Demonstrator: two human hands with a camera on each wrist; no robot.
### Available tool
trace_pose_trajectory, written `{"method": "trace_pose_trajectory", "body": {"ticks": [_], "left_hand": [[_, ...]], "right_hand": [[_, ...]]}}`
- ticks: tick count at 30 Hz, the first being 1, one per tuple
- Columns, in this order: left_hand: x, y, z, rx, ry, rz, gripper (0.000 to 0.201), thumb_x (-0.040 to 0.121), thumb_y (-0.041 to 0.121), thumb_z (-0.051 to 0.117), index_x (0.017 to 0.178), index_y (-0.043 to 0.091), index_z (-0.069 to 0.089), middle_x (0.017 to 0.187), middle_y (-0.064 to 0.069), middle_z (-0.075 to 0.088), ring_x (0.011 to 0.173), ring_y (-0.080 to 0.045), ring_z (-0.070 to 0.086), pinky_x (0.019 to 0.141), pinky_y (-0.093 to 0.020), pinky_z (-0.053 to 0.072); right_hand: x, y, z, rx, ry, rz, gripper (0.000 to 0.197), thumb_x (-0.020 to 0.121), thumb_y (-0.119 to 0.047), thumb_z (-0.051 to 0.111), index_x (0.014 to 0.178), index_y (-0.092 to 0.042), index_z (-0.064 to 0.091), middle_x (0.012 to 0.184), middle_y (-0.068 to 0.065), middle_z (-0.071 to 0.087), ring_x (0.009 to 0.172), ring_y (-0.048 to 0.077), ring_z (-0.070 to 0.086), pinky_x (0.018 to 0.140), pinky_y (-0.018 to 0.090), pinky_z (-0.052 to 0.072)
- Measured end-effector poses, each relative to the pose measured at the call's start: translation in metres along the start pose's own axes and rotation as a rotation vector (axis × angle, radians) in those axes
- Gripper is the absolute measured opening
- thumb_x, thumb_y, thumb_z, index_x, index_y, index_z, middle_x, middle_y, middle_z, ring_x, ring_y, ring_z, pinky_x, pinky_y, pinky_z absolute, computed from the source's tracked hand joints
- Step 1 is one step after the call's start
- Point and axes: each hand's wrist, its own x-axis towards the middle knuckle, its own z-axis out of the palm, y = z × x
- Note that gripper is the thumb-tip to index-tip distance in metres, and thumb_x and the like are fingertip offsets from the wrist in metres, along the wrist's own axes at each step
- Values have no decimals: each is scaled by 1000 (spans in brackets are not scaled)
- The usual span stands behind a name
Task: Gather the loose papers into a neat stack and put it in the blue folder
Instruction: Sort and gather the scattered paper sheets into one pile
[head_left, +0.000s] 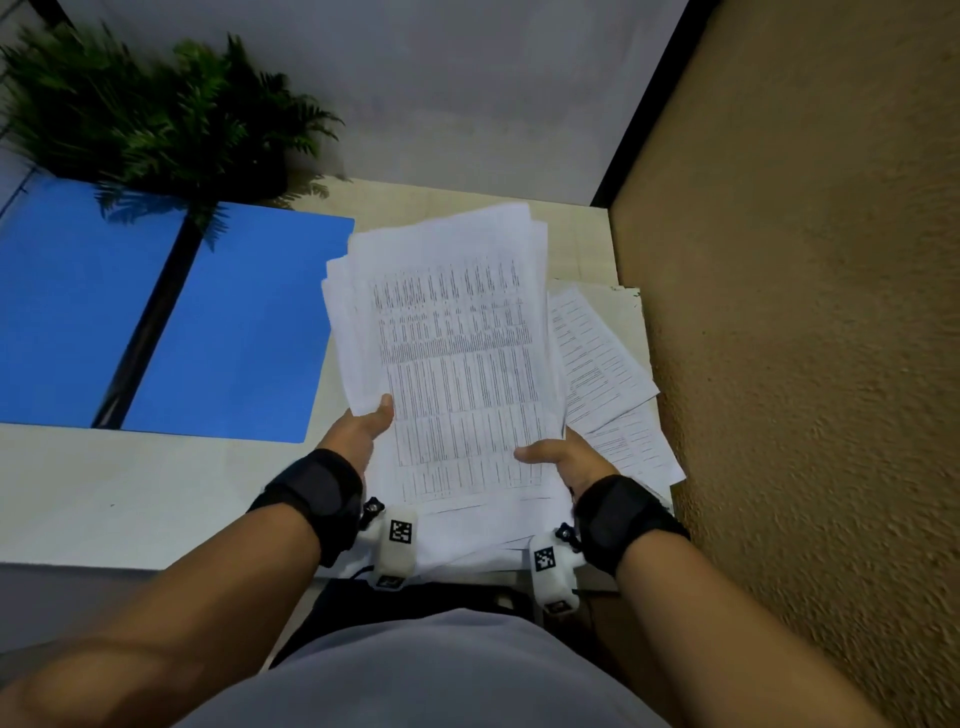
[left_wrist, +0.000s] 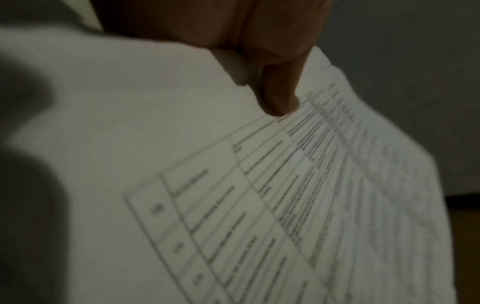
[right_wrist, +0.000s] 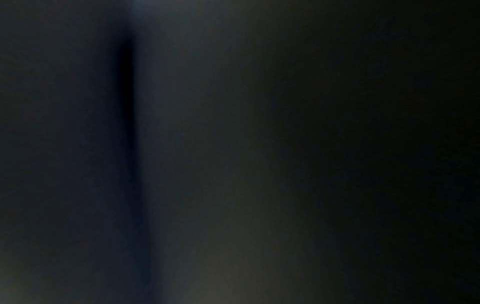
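Observation:
I hold an uneven stack of printed papers (head_left: 457, 358) lifted over the desk, its sheets fanned at the far edges. My left hand (head_left: 363, 426) grips its near left edge, thumb on top. My right hand (head_left: 556, 457) grips the near right corner the same way. In the left wrist view a thumb presses the top sheet of the stack (left_wrist: 259, 205) with its table print. The blue folder (head_left: 182, 317) lies open and flat on the desk to the left, its black spine in the middle. Several loose papers (head_left: 608, 374) still lie on the desk at the right. The right wrist view is dark.
A potted fern (head_left: 171, 119) stands at the back left, overhanging the folder. A brown textured wall (head_left: 805, 312) closes the right side close to the loose papers. The pale desk (head_left: 130, 499) runs along the near left.

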Motion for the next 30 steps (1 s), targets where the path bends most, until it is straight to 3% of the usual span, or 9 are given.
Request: {"method": "trace_pose_trajectory", "body": {"ticks": [7, 9, 13, 15, 18, 20, 22, 26, 30], "left_hand": [[-6, 6, -14, 93, -111, -31, 82, 65, 40, 86, 135, 14, 53, 136, 8, 53, 139, -12, 31, 120, -41, 12], [-7, 8, -20, 86, -94, -43, 78, 72, 34, 82, 138, 8, 49, 137, 3, 50, 141, -16, 30, 121, -41, 13], [-4, 6, -34, -52, -128, -51, 107, 42, 46, 94, 135, 12, 54, 136, -5, 60, 135, -28, 47, 116, -47, 30], [-5, 9, -35, 23, 20, -29, 103, 55, 47, 90, 139, 7, 48, 143, -10, 51, 137, -33, 43, 115, -49, 30], [1, 12, -40, 306, 257, 8, 72, 81, 41, 72, 135, -1, 48, 140, -19, 52, 127, -38, 51, 103, -43, 41], [5, 10, -45, 325, 273, 13, 60, 86, 32, 69, 132, -1, 49, 133, -23, 56, 122, -40, 55, 92, -41, 46], [8, 4, -48, 345, 286, -1, 61, 85, 31, 70, 134, 0, 49, 133, -21, 57, 121, -40, 55, 95, -42, 46], [5, -1, -48, 283, 256, -11, 68, 81, 34, 74, 137, 4, 48, 135, -15, 57, 125, -39, 52, 105, -48, 41], [1, -4, -54, 216, 213, 33, 57, 85, 29, 71, 135, 8, 50, 130, -10, 59, 126, -35, 51, 107, -49, 37]], "right_hand": [[-4, 0, 6, 49, -68, 57, 36, 76, 0, 67, 111, -8, 69, 114, 17, 71, 111, 37, 64, 106, 55, 42], [-6, -1, 8, 49, -118, 52, 41, 77, 1, 66, 117, -8, 66, 117, 17, 69, 113, 35, 64, 105, 55, 42], [-7, -2, 14, 24, -183, 32, 49, 77, -15, 76, 123, -14, 62, 119, 9, 70, 115, 29, 64, 105, 48, 44], [-1, -1, 22, -1, 10, -61, 54, 72, -24, 83, 120, -15, 61, 114, 5, 71, 110, 25, 66, 99, 42, 50], [25, 5, 7, 94, 632, -152, 51, 72, -20, 82, 113, -13, 53, 111, 5, 58, 96, 23, 63, 89, 37, 55], [35, 6, -13, -57, 892, 27, 65, 73, -36, 77, 124, -10, 48, 126, 11, 54, 112, 29, 58, 98, 40, 48], [39, 9, -26, -107, 843, 230, 74, 77, -49, 69, 134, -7, 45, 134, 11, 53, 121, 31, 55, 100, 39, 45], [60, 11, -33, -104, 721, 223, 75, 59, -56, 76, 115, -9, 62, 110, 0, 68, 98, 28, 66, 92, 34, 50], [68, 11, -22, -91, 751, 44, 44, 82, -20, 70, 123, -14, 58, 116, -1, 61, 101, 25, 60, 101, 40, 46]]}}
